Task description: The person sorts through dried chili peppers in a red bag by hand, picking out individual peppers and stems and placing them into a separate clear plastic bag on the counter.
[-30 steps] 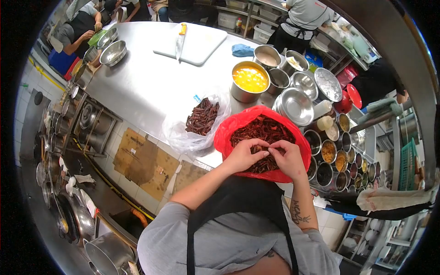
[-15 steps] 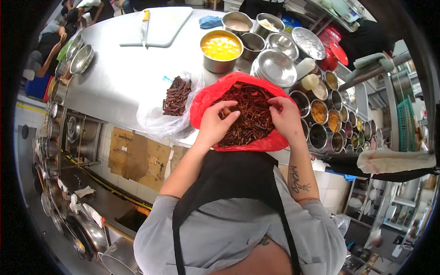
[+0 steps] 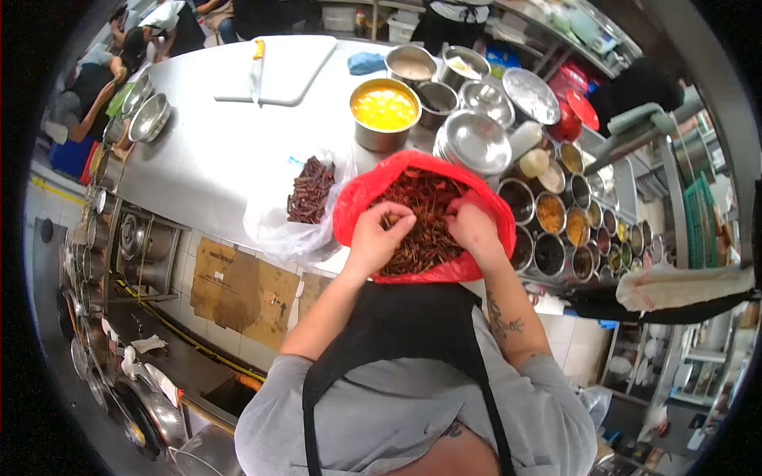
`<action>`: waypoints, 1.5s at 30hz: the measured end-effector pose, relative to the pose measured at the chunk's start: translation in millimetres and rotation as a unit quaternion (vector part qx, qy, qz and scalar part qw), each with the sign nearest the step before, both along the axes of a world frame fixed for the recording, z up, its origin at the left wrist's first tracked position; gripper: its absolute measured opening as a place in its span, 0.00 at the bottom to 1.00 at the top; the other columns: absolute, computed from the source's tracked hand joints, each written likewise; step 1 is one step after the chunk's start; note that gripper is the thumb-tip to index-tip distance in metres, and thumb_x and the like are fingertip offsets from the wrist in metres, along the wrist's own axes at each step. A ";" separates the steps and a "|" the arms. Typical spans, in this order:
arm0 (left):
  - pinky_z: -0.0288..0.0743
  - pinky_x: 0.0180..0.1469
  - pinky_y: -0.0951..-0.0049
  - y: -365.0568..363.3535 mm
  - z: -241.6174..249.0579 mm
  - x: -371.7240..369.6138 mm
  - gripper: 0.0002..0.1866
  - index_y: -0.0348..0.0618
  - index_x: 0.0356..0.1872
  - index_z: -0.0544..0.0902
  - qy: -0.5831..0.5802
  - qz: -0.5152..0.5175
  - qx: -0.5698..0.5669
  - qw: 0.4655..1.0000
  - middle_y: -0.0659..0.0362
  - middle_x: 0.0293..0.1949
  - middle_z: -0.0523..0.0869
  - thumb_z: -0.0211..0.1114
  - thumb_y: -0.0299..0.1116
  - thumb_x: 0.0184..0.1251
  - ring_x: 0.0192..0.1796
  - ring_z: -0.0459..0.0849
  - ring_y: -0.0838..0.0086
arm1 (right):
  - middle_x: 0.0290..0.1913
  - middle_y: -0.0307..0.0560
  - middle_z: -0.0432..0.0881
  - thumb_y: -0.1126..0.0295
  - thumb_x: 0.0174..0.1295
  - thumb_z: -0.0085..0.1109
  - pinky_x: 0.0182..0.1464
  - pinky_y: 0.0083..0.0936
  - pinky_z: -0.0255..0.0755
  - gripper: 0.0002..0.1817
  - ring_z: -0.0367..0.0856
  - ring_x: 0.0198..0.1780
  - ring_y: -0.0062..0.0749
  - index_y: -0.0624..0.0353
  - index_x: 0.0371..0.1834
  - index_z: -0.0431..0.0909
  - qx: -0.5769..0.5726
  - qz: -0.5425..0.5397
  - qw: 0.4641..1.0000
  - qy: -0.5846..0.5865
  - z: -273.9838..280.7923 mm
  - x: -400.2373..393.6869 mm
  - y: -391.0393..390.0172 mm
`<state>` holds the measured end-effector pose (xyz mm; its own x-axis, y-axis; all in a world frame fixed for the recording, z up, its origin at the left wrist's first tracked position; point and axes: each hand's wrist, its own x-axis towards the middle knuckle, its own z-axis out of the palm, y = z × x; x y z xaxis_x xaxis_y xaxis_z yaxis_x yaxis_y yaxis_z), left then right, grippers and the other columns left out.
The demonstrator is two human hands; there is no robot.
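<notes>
A red plastic bag (image 3: 361,198) stands open in front of me, filled with what look like dried red chilies (image 3: 425,234). My left hand (image 3: 382,242) is over the bag's left side, thumb and fingertips pinched together; what lies between them is too small to make out. On the right, my right hand (image 3: 475,226) reaches into the bag with its fingers closed among the chilies, and the fingertips are partly hidden. Just left of the red bag, a clear plastic bag (image 3: 274,230) lies open around a pile of dark red dried chilies (image 3: 311,190).
Behind the bag stands a pot of yellow liquid (image 3: 384,111). A white cutting board (image 3: 302,67) carries a yellow-handled knife (image 3: 256,75). Stacked metal bowls (image 3: 478,143) and several seasoning containers (image 3: 550,214) fill the right side. Other people (image 3: 95,95) are at the far left.
My right hand has moved inward and its fingers have closed among the chilies. My left thumb and fingers, apart before, are now pinched together. The view has tilted slightly.
</notes>
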<state>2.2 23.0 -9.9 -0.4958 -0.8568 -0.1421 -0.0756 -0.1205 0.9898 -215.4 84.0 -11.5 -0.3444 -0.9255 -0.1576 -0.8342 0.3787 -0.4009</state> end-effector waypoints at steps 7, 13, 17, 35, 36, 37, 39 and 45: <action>0.73 0.34 0.81 6.0 1.4 -12.4 0.11 0.37 0.46 0.87 0.053 0.006 -0.039 0.998 0.66 0.31 0.85 0.71 0.33 0.68 0.31 0.78 0.86 | 0.41 0.62 0.84 0.71 0.63 0.60 0.50 0.41 0.77 0.14 0.84 0.47 0.56 0.57 0.52 0.84 -0.137 0.075 0.973 -0.170 31.8 12.3 8.3; 0.73 0.35 0.80 4.9 -7.5 -17.6 0.11 0.36 0.45 0.86 0.089 0.031 -0.088 0.992 0.66 0.30 0.84 0.71 0.33 0.69 0.35 0.78 0.86 | 0.33 0.58 0.80 0.77 0.61 0.61 0.42 0.40 0.74 0.10 0.81 0.37 0.54 0.64 0.45 0.84 -0.162 0.155 0.952 -0.207 46.8 43.2 12.3; 0.64 0.26 0.81 5.5 -5.7 -10.9 0.08 0.39 0.42 0.84 0.162 0.013 0.105 0.981 0.67 0.26 0.80 0.68 0.34 0.72 0.31 0.75 0.87 | 0.33 0.55 0.82 0.78 0.62 0.62 0.40 0.32 0.75 0.07 0.83 0.35 0.41 0.67 0.41 0.84 -0.117 0.103 0.967 -0.201 45.9 43.3 12.8; 0.60 0.24 0.83 5.2 -13.3 -11.6 0.22 0.44 0.55 0.76 0.400 -0.037 0.299 0.865 0.66 0.36 0.74 0.53 0.53 0.79 0.29 0.69 0.83 | 0.26 0.52 0.81 0.73 0.68 0.60 0.33 0.29 0.73 0.07 0.79 0.26 0.35 0.66 0.34 0.81 -0.232 0.064 0.941 -0.238 40.3 48.0 9.6; 0.60 0.24 0.83 5.5 -14.0 -12.9 0.20 0.44 0.54 0.77 0.412 -0.028 0.290 0.863 0.66 0.35 0.74 0.54 0.51 0.80 0.28 0.69 0.83 | 0.25 0.52 0.81 0.73 0.68 0.60 0.33 0.29 0.73 0.07 0.79 0.26 0.36 0.66 0.35 0.81 -0.225 0.054 0.942 -0.242 38.2 49.7 10.5; 0.60 0.24 0.83 5.6 -14.1 -14.2 0.19 0.44 0.53 0.77 0.424 -0.018 0.282 0.861 0.66 0.34 0.74 0.55 0.50 0.80 0.28 0.69 0.82 | 0.25 0.52 0.81 0.73 0.68 0.60 0.33 0.30 0.73 0.07 0.79 0.26 0.36 0.66 0.35 0.81 -0.217 0.044 0.944 -0.245 37.4 50.4 10.5; 0.60 0.24 0.82 4.2 -11.1 -15.5 0.16 0.43 0.50 0.79 0.326 -0.037 0.212 0.921 0.66 0.32 0.75 0.56 0.46 0.80 0.26 0.68 0.83 | 0.26 0.53 0.81 0.74 0.68 0.60 0.34 0.30 0.73 0.06 0.80 0.28 0.35 0.66 0.34 0.80 -0.189 0.068 0.946 -0.256 39.1 51.1 10.3; 0.59 0.23 0.82 4.3 -11.1 -12.7 0.12 0.43 0.40 0.78 0.352 -0.080 0.340 0.869 0.66 0.28 0.76 0.57 0.41 0.81 0.24 0.68 0.83 | 0.28 0.49 0.78 0.76 0.69 0.57 0.36 0.26 0.72 0.06 0.77 0.31 0.26 0.65 0.33 0.75 -0.188 0.188 0.903 -0.338 34.5 42.4 8.8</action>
